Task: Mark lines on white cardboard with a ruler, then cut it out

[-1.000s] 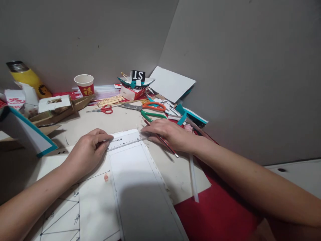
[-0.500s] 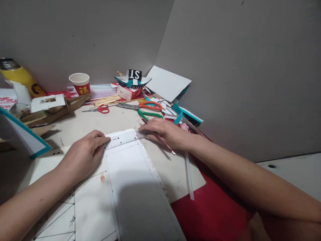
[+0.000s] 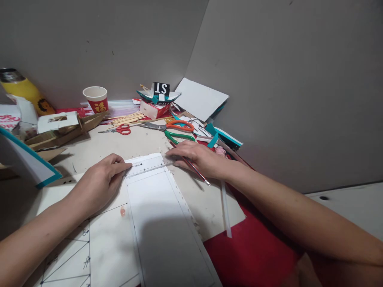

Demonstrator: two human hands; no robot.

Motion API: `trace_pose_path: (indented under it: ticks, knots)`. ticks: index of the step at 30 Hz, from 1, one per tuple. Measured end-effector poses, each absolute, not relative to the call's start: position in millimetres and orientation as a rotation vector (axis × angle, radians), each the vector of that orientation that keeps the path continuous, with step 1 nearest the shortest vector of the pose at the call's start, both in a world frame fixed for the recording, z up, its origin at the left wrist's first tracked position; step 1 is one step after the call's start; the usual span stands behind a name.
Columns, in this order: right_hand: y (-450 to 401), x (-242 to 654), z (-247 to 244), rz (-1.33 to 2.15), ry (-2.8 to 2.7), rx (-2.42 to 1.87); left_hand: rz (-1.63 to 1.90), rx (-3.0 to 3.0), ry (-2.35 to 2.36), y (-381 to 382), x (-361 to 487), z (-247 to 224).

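Head view: the left arm comes in at the lower left edge and slants up and inward, the wrist nearly straight and the back of the left hand [image 3: 100, 181] turned upward. Its fingers [image 3: 121, 166] reach to the right, index extended and thumb tucked close beneath, with almost no gap between them where they hold the left end of a clear ruler [image 3: 145, 168]; the other fingers are folded in and partly hidden. The ruler lies across the far end of a long white sheet [image 3: 155, 199], tilted slightly so that its right end sits farther away. The right arm enters low from the right edge and runs up and leftward, with the right hand [image 3: 199, 158] low over the pale board [image 3: 92, 143] and pointing left. Its fingers are bent and gathered around a dark red pencil [image 3: 196, 170], which slants through the grasp with its silvery end toward the wearer; the fingertips are at the ruler's right end, though whether they press on it I can't make out. The left forearm passes over a line-marked sheet [image 3: 113, 239]. Beyond the hands are large scissors [image 3: 167, 127] with orange and green handles, small red-handled scissors [image 3: 124, 129] and a paper cup [image 3: 98, 105].
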State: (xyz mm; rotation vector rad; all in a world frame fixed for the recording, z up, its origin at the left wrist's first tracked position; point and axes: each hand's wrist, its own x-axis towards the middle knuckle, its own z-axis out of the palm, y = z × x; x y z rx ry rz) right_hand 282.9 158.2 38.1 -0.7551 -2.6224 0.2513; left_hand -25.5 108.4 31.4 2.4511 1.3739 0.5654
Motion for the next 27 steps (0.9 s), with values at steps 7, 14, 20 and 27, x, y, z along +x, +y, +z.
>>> trace_pose_path:
  ticks: [7,14,20,27]
  knots:
    - [158,283,36,0.269,-2.608,-0.751,0.530,2.444,1.350,108,-26,39]
    - [159,284,34,0.268,-2.619,-0.779,0.485,2.455,1.329,109,-28,44]
    - [158,284,36,0.261,-2.633,-0.785,0.490,2.436,1.304,111,-30,42]
    - [157,284,37,0.269,-2.645,-0.796,0.466,2.411,1.316,112,-31,43]
